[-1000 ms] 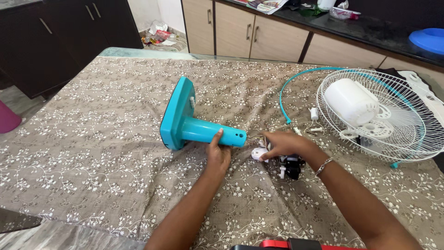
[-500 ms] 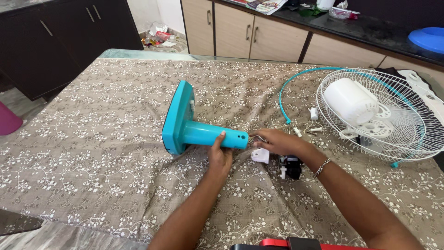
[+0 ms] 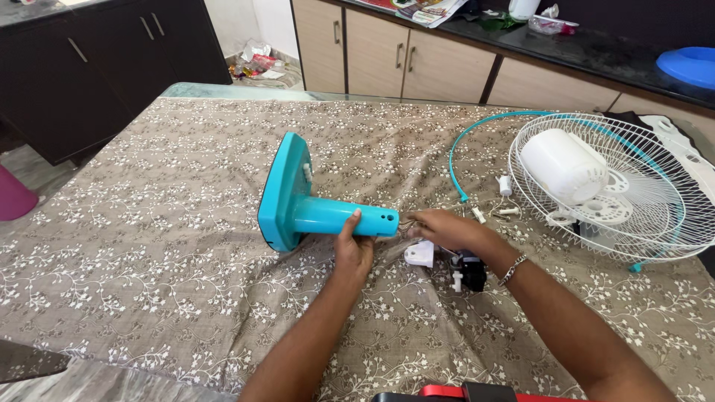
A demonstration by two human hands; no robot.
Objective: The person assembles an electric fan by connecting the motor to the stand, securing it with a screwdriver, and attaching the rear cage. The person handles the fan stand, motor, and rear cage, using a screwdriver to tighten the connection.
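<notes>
A teal fan stand (image 3: 313,205) lies on its side on the table, base to the left, hollow neck pointing right. My left hand (image 3: 353,246) grips the neck from below. My right hand (image 3: 443,229) is at the neck's open end, fingers pinched on thin wires (image 3: 408,220) that come out of it. A small white plastic part (image 3: 421,253) lies just under that hand, and a black motor piece (image 3: 471,272) sits beside my right wrist.
A white wire fan guard (image 3: 640,216) holding a white motor cover (image 3: 562,165) lies at the right, with a teal rim ring (image 3: 465,138) and small white screws nearby. A floral brown cloth (image 3: 164,223) covers the table. Cabinets and a dark counter stand behind.
My right hand let the small white part drop to the cloth and moved up to the wires at the neck's open end. The stand shifted slightly.
</notes>
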